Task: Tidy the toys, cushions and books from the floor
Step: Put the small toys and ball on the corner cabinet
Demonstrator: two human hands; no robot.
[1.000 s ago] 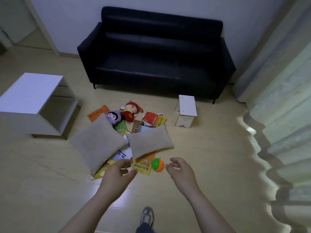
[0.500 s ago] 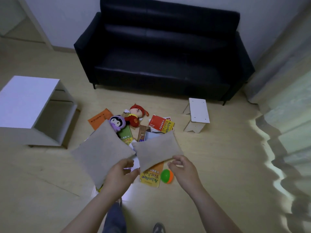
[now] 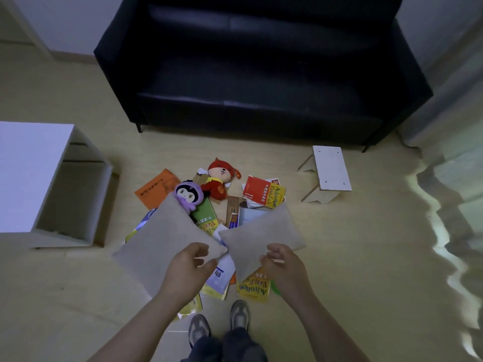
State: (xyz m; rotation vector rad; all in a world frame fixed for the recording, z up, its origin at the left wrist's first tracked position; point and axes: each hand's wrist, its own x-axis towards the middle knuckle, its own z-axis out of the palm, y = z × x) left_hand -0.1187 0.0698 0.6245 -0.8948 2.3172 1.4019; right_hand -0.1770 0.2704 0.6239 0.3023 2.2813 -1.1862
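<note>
Two beige cushions lie on a heap of books on the floor. My left hand (image 3: pixel 188 267) pinches the right corner of the large cushion (image 3: pixel 162 239). My right hand (image 3: pixel 283 265) curls its fingers over the near edge of the small cushion (image 3: pixel 261 231). A purple plush (image 3: pixel 189 194) and a red plush (image 3: pixel 219 178) lie behind the cushions. Around them are an orange book (image 3: pixel 156 189), a red book (image 3: pixel 257 192) and a yellow book (image 3: pixel 252 288). A green ball (image 3: pixel 274 286) is mostly hidden by my right wrist.
A black sofa (image 3: pixel 261 74) stands behind the heap. An open white cabinet (image 3: pixel 34 173) is on the left, a small white stool (image 3: pixel 330 171) on the right, and a curtain (image 3: pixel 457 178) at the far right. My shoes (image 3: pixel 239 314) stand just before the books.
I have stepped up to the heap and bent lower. Both hands moved forward from above the floor onto the cushions and closed on their near edges.
</note>
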